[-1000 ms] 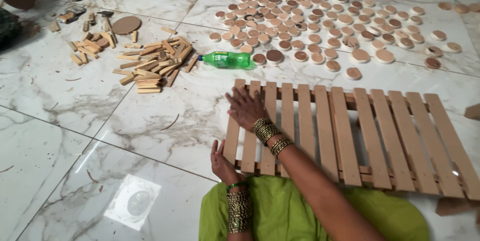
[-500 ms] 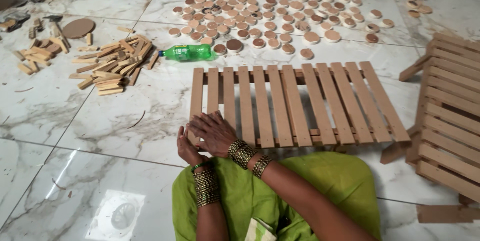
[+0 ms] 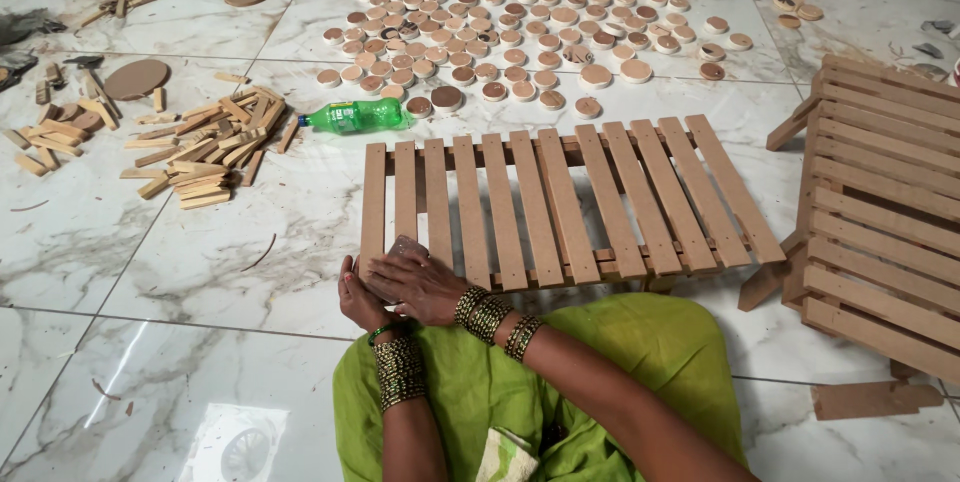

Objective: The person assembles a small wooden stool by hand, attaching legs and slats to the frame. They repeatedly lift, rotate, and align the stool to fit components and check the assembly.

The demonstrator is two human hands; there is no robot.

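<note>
Both hands together at near-left corner of slat panel.
Left hand (image 3: 357,294) and right hand (image 3: 420,282) press a small block (image 3: 405,247) against the panel (image 3: 560,202) on the floor; grip unclear. Panel looks stiff, light; lift by end slats.

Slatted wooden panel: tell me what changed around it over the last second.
The right hand slid from the panel's slat tops back to its near left corner, joining the left hand; both now press a small pad-like piece there, grip unclear. The slatted wooden panel, green bottle and wooden discs stayed put.
</note>
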